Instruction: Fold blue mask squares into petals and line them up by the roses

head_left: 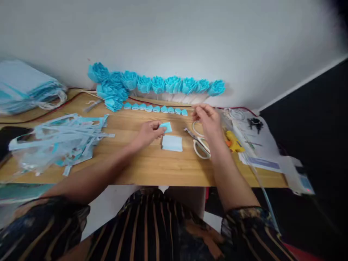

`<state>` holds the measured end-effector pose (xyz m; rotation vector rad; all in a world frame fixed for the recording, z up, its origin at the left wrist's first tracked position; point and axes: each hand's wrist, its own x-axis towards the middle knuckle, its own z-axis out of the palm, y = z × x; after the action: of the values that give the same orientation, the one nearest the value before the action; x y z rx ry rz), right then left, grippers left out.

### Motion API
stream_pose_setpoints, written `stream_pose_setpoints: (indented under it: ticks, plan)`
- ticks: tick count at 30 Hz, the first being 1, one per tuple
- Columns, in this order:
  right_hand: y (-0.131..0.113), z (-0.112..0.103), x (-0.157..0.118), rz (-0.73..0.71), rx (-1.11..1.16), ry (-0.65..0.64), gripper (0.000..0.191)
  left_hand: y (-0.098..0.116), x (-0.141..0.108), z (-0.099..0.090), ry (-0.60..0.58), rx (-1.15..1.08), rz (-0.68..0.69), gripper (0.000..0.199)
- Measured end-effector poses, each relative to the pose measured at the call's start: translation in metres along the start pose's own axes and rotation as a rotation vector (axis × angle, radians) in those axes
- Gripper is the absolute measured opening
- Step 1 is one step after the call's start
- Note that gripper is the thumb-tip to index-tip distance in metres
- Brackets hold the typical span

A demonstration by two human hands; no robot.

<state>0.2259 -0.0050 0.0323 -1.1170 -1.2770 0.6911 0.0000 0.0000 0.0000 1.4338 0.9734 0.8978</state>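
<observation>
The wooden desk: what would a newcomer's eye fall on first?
Bright-blue ruffled paper-like flowers draw the eye first, lined along the greyish-white wall behind the wooden desk. In front of them runs a row of small folded blue pieces. Nearer, the left hand holds a thin light-blue square by a pale-blue flat stack.

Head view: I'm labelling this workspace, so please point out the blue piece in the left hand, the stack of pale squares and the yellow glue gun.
Blue piece [167, 126]: head view, its flat face.
Stack of pale squares [172, 143]: head view, its top.
Yellow glue gun [235, 142]: head view, its body.
</observation>
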Motion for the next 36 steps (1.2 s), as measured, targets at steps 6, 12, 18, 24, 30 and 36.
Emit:
stream_pose_setpoints:
  ticks: [6,12,18,24,30,36]
  plan:
    - [-0.031,-0.039,0.005,0.003,-0.193,-0.003,0.023,-0.005,0.0,0.0,-0.013,0.0,0.013,0.027]
    - [-0.003,-0.06,-0.023,0.136,-0.453,-0.08,0.017,-0.008,0.001,0.0,0.0,-0.001,0.022,0.021]
    - [0.016,-0.043,-0.055,-0.145,-1.089,-0.286,0.014,-0.008,0.001,0.001,-0.003,0.002,0.018,0.019]
    - [0.021,-0.026,-0.057,-0.195,-1.332,-0.32,0.018,-0.011,0.003,0.0,-0.009,-0.002,0.027,0.022]
    - [0.018,-0.021,-0.056,-0.166,-1.319,-0.327,0.018,-0.014,0.004,0.0,-0.016,-0.014,0.045,0.026]
    - [0.019,-0.01,-0.051,-0.198,-1.387,-0.345,0.024,-0.01,0.003,0.001,-0.019,-0.032,0.027,0.026]
